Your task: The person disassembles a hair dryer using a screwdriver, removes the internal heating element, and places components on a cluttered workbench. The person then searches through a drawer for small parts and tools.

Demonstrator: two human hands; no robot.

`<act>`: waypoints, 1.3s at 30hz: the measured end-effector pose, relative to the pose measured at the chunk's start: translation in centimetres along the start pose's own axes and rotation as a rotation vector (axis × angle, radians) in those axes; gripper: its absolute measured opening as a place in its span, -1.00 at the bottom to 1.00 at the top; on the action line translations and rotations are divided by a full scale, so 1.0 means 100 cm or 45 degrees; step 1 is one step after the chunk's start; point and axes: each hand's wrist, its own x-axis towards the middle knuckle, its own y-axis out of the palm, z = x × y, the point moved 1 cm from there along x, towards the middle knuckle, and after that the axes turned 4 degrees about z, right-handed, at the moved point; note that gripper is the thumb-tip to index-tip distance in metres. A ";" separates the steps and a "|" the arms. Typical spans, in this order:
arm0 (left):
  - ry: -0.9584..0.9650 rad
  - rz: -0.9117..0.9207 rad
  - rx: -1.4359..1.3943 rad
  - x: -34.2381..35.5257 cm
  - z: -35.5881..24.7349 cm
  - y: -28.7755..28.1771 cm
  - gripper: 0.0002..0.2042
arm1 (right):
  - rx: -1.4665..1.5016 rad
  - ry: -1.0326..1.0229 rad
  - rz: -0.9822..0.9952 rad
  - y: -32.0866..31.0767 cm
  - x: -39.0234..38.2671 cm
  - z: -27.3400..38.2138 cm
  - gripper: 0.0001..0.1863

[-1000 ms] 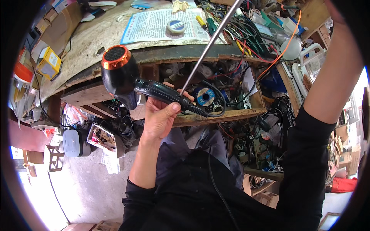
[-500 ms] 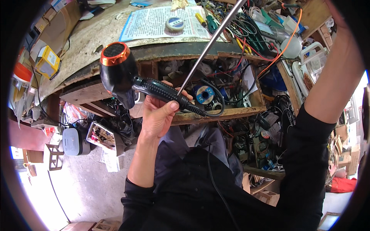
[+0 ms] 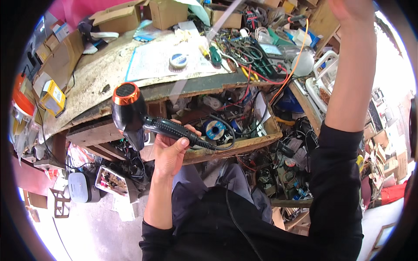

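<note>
My left hand is closed around the handle of a black hair dryer with an orange ring at its rear end. The dryer's handle points right, and its cord curls out of the handle's end. A long, thin metal rod shows as a pale, motion-blurred streak above the handle, apart from it. The rod's upper end lies outside the picture. High at the upper right is my raised right hand; its fingers are cut off by the picture's edge, so what they hold is hidden.
Below the workbench hangs a drawer crammed with wires and a solder spool. On the bench lie a printed sheet, a round tin, screwdrivers and tangled leads. A yellow box sits at left.
The rod's tip has left the dryer's handle, and the rod is now blurred by motion. My right hand has come further into view at the top. The view has shifted, showing more bench.
</note>
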 end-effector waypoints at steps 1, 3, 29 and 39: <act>0.010 -0.001 -0.003 -0.001 -0.001 0.000 -0.49 | -0.216 0.065 -0.194 0.001 0.001 0.001 -0.40; 0.004 -0.034 0.009 -0.001 0.003 -0.007 -0.51 | -0.453 -0.164 -0.440 -0.007 0.008 -0.058 -0.45; 0.307 -0.251 0.783 -0.029 -0.171 -0.002 -0.48 | -0.676 0.503 -0.156 0.024 -0.244 -0.166 -0.80; 0.401 -0.168 0.808 -0.005 -0.203 -0.005 -0.44 | -0.584 1.205 0.052 -0.015 -0.347 -0.182 -0.52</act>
